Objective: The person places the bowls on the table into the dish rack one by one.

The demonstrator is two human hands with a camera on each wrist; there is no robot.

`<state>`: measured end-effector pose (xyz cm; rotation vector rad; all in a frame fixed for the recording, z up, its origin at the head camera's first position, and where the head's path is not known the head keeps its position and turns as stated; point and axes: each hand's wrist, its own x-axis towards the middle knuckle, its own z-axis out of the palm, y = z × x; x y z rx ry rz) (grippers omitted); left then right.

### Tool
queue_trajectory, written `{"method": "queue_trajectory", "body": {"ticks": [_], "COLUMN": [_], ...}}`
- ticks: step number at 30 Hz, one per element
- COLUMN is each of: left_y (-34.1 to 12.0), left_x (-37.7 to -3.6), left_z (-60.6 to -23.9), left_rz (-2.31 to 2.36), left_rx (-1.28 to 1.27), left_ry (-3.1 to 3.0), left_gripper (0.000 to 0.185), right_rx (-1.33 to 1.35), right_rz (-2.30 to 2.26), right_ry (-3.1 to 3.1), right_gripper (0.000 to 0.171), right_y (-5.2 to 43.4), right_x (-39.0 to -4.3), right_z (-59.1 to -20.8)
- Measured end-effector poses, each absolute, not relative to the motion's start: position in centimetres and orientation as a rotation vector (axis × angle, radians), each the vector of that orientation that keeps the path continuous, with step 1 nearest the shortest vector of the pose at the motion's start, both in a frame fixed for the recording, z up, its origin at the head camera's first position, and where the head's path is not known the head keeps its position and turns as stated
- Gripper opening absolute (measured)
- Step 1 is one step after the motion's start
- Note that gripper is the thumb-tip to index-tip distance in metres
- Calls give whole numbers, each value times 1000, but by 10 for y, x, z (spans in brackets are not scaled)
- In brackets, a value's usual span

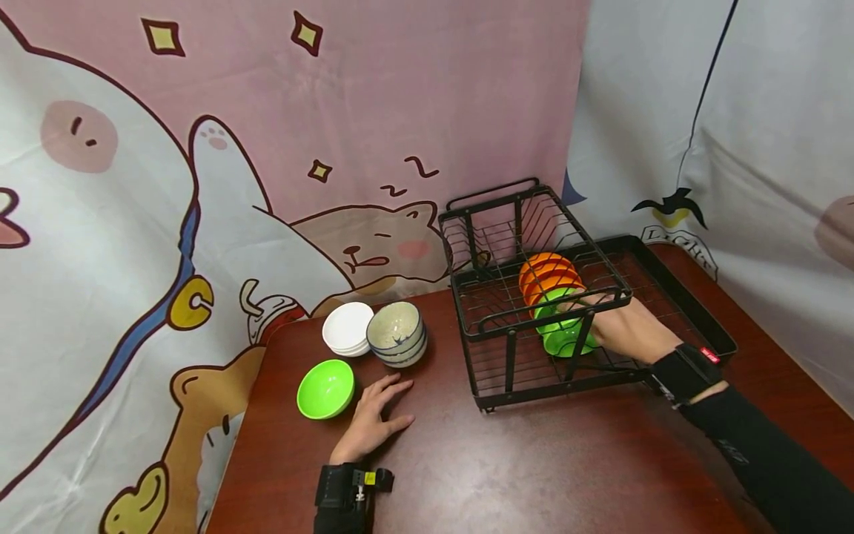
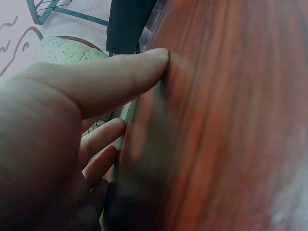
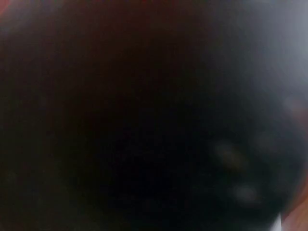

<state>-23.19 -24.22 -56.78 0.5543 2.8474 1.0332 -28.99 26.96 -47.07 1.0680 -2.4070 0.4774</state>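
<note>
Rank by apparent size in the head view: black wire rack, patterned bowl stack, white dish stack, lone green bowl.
1. Black wire rack: clearly largest
2. Patterned bowl stack and lone green bowl: too alike to rank
3. White dish stack: looks smallest

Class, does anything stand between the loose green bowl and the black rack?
Yes: the left hand lies between the loose green bowl and the black rack, with the stacked patterned bowls just beyond it.

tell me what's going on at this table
Someone's right grip appears to hold a green bowl in the black rack, next to a row of orange bowls. Their left grip rests on the table, holding nothing. Near it stand another green bowl, a stack of patterned bowls and some white dishes.
</note>
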Motion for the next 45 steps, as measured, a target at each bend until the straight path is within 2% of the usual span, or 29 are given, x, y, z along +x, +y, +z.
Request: {"method": "queue_trajectory", "body": {"ticks": [4, 24, 29, 35, 37, 41, 43, 45], "left_y": [-242, -241, -238, -245, -255, -285, -300, -312], "left_x": [-232, -230, -225, -217, -217, -218, -218, -217], "left_z": [-567, -558, -538, -491, -484, -486, -494, -502], "left_rz": [1050, 1082, 1102, 1158, 1153, 1132, 1139, 1164], "left_rx": [505, 491, 483, 498, 393, -152, -429, -588], "left_ry": [2817, 2797, 2821, 3083, 3242, 3444, 3397, 3285], "left_gripper": [62, 59, 54, 49, 46, 38, 40, 48], "right_rx": [906, 826, 756, 541, 454, 324, 269, 226], "right_rz": [340, 342, 369, 466, 538, 709, 791, 859], "right_ry": [-2405, -2489, -2481, -2534, -2571, -2630, -2676, -2730], "right_gripper": [44, 38, 40, 44, 46, 47, 51, 57], "right_y": [263, 273, 281, 297, 303, 312, 315, 317], "right_x": [-286, -283, -279, -277, -276, -277, -278, -278], "right_z": [-483, -470, -462, -445, -442, -446, -450, -454]}}
